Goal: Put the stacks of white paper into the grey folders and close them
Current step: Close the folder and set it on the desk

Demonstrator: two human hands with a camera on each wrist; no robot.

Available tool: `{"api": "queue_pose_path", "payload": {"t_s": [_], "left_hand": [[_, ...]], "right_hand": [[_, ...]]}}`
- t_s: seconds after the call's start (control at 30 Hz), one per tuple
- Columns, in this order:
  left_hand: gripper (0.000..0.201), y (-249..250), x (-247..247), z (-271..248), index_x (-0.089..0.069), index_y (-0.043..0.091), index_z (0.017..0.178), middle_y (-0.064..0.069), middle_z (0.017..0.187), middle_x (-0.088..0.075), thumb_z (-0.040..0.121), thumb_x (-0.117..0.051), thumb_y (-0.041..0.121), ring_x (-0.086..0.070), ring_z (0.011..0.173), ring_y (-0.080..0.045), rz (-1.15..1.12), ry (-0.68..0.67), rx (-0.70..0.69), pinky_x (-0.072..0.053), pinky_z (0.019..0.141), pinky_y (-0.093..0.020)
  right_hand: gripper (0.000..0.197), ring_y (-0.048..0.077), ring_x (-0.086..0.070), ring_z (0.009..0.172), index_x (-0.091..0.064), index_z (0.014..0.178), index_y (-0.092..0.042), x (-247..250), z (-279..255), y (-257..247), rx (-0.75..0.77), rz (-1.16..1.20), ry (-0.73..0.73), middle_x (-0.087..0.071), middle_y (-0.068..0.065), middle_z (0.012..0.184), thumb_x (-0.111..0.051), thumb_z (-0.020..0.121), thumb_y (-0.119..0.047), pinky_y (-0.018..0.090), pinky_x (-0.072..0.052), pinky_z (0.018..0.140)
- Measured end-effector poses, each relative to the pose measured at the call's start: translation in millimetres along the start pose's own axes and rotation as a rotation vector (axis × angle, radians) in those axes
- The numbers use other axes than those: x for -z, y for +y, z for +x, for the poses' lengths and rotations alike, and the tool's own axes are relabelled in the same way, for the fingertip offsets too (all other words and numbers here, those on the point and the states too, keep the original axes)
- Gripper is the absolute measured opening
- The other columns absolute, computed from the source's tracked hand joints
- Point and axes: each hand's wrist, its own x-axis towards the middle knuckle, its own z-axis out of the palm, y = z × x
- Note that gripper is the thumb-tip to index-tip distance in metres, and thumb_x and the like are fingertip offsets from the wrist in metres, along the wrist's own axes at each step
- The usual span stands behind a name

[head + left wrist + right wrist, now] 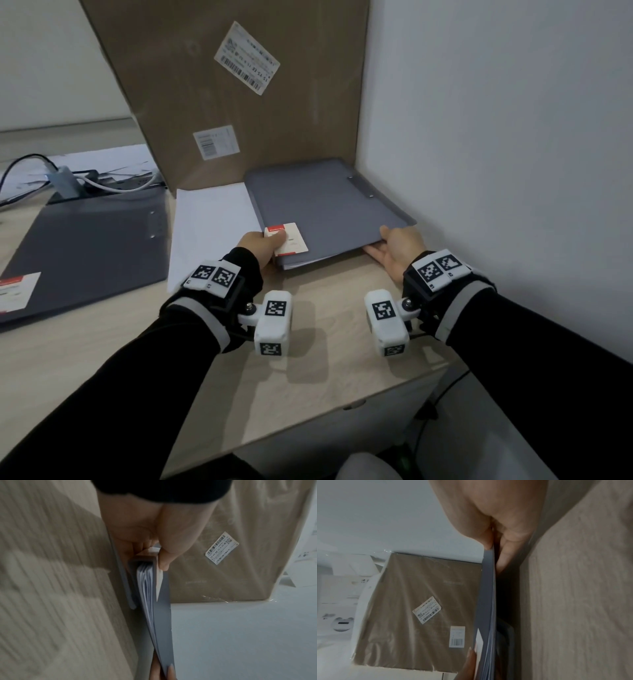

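Observation:
A grey folder (325, 212) lies at the desk's back right against the wall, its cover down over white sheets (145, 588). My left hand (274, 243) pinches its near left corner, thumb on the red-and-white label (289, 241). At the near right corner my right hand (380, 245) grips it, thumb on top and fingers underneath. In the left wrist view the folder (163, 615) shows edge-on, cover slightly raised. The right wrist view shows the folder (485, 601) edge-on too. A loose stack of white paper (212, 233) lies just left of it. A second grey folder (89, 246) lies far left.
A tall cardboard box (222, 85) stands behind the folder and the paper. A white wall (496, 137) borders the desk on the right. Cables and a grey hub (65, 181) sit at the back left. Bare wood desk (308, 359) lies under my wrists.

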Motion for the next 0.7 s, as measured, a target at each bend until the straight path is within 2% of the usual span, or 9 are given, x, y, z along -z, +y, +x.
{"api": "queue_pose_path", "payload": {"t_s": [0.07,0.1,0.17,0.23,0.3,0.37,0.47,0.57,0.7], "left_hand": [[0.022,8.9,-8.0,-5.7,-0.060,0.004,0.102,-0.011,0.098,-0.067,0.092,-0.056,0.023,-0.066,0.090,-0.028,0.010,-0.011,-0.017,-0.054,0.086,-0.043],[0.026,12.9,-12.1,-5.9,-0.061,0.002,0.103,-0.011,0.100,-0.067,0.092,-0.056,0.025,-0.066,0.090,-0.029,0.044,-0.020,-0.043,-0.054,0.087,-0.044],[0.037,20.6,-21.5,-4.9,-0.060,-0.003,0.115,-0.013,0.115,-0.065,0.091,-0.056,0.025,-0.063,0.104,-0.030,0.118,0.012,-0.114,-0.050,0.097,-0.043],[0.042,26.6,-30.4,-9.3,-0.054,-0.002,0.124,-0.009,0.123,-0.060,0.091,-0.057,0.022,-0.058,0.115,-0.027,0.194,0.002,-0.182,-0.045,0.102,-0.037],[0.053,28.2,-37.3,-9.9,-0.048,0.000,0.132,-0.011,0.130,-0.055,0.088,-0.061,0.026,-0.053,0.122,-0.029,0.347,-0.026,-0.215,-0.041,0.100,-0.028],[0.072,28.1,-42.6,-14.9,-0.035,0.001,0.140,-0.011,0.138,-0.046,0.084,-0.064,0.036,-0.047,0.127,-0.029,0.585,-0.051,-0.226,-0.038,0.101,-0.029],[0.099,23.6,-46.4,-16.1,-0.015,0.008,0.150,-0.011,0.153,-0.025,0.076,-0.069,0.046,-0.034,0.138,-0.026,0.832,-0.105,-0.238,-0.034,0.108,-0.029],[0.105,19.8,-46.1,-16.3,-0.009,0.010,0.150,-0.011,0.155,-0.016,0.074,-0.072,0.046,-0.033,0.139,-0.026,0.943,-0.137,-0.248,-0.033,0.109,-0.030],[0.111,15.7,-42.7,-16.3,-0.003,0.011,0.151,-0.009,0.159,-0.008,0.072,-0.071,0.049,-0.030,0.141,-0.024,0.919,-0.155,-0.264,-0.030,0.111,-0.031]], "right_hand": [[0.043,0.033,-0.058,0.116,-0.038,0.138,-0.002,4.7,1.5,-4.7,0.026,0.074,0.057,-0.052,0.019,0.134,-0.043,0.096,-0.001,0.029,-0.056,0.056],[0.040,0.031,-0.060,0.110,-0.042,0.134,-0.003,7.6,2.3,-6.9,0.037,0.106,0.078,-0.056,0.016,0.128,-0.045,0.095,0.000,0.031,-0.057,0.058],[0.037,0.030,-0.061,0.109,-0.044,0.129,0.001,12.7,5.5,-10.5,0.060,0.063,0.136,-0.059,0.013,0.120,-0.050,0.093,-0.003,0.033,-0.057,0.065],[0.044,0.033,-0.055,0.120,-0.037,0.137,0.003,16.4,8.6,-13.0,0.081,-0.023,0.152,-0.052,0.013,0.126,-0.048,0.095,-0.005,0.029,-0.057,0.066],[0.047,0.037,-0.050,0.127,-0.029,0.142,0.002,19.6,11.2,-13.5,0.090,-0.048,0.154,-0.043,0.018,0.142,-0.042,0.098,-0.006,0.023,-0.056,0.057],[0.046,0.039,-0.048,0.128,-0.028,0.143,0.003,22.9,17.1,-13.1,0.096,-0.080,0.162,-0.038,0.022,0.146,-0.040,0.099,-0.006,0.021,-0.054,0.053],[0.046,0.040,-0.047,0.128,-0.027,0.142,0.007,25.3,23.8,-12.1,0.093,-0.099,0.187,-0.037,0.026,0.146,-0.038,0.099,-0.005,0.025,-0.052,0.061],[0.045,0.030,-0.055,0.115,-0.029,0.141,0.007,25.3,22.5,-12.1,0.104,-0.049,0.192,-0.038,0.027,0.145,-0.038,0.099,-0.006,0.025,-0.052,0.062],[0.046,0.018,-0.052,0.089,-0.029,0.144,-0.001,20.4,20.8,-15.5,0.122,0.045,0.223,-0.038,0.021,0.146,-0.038,0.100,-0.009,0.022,-0.055,0.059]]}}
